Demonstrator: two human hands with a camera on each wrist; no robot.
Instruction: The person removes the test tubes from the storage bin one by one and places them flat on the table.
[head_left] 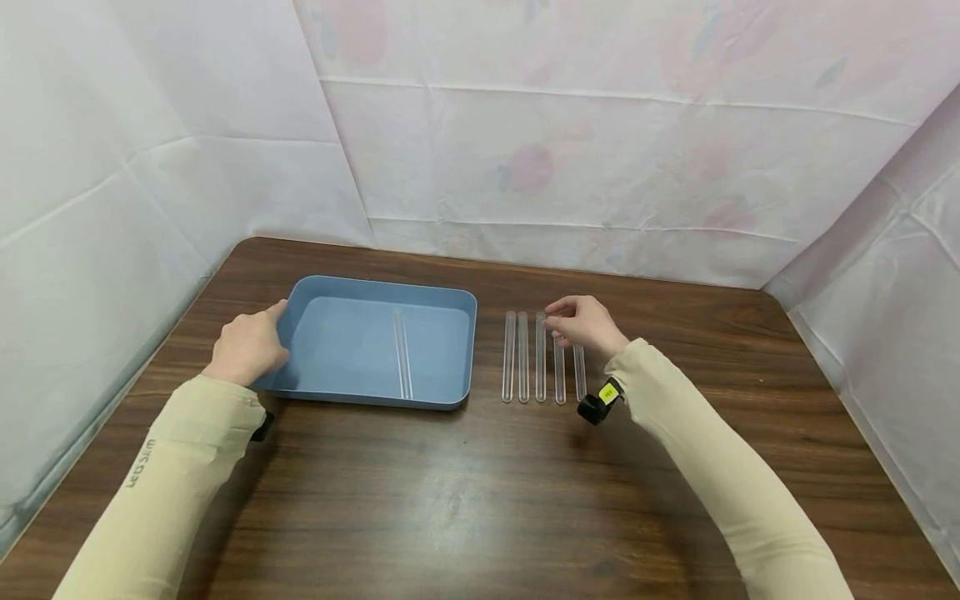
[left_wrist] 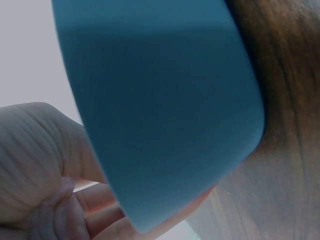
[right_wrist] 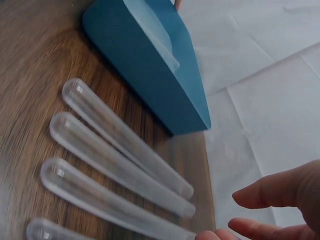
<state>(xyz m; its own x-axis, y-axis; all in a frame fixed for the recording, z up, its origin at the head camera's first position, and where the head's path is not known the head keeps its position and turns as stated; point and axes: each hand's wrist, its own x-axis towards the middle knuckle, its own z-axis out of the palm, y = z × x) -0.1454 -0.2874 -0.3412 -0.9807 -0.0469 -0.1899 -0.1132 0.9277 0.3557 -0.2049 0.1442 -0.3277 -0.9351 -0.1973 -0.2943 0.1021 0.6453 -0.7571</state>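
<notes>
My left hand (head_left: 247, 346) grips the left wall of a shallow blue tray (head_left: 345, 287), fingers and thumb at its rim; in the left wrist view the tray's corner hides part of the fingers. A clear test tube (head_left: 402, 354) lies lengthwise inside the tray, right of its middle. Several more clear test tubes (head_left: 523, 358) with rounded ends lie side by side on the table to the tray's right. Over the far ends of the right-hand ones is my right hand (head_left: 585, 323), its thumb and forefinger apart, a fingertip close to one tube's end in the right wrist view.
The brown wood-grain table (head_left: 450, 500) stretches to the front and right. Its back edge meets a pale hanging cloth (head_left: 570, 167), which also walls the left and right sides. A black wrist camera (head_left: 596, 407) sits low beside the nearest tubes.
</notes>
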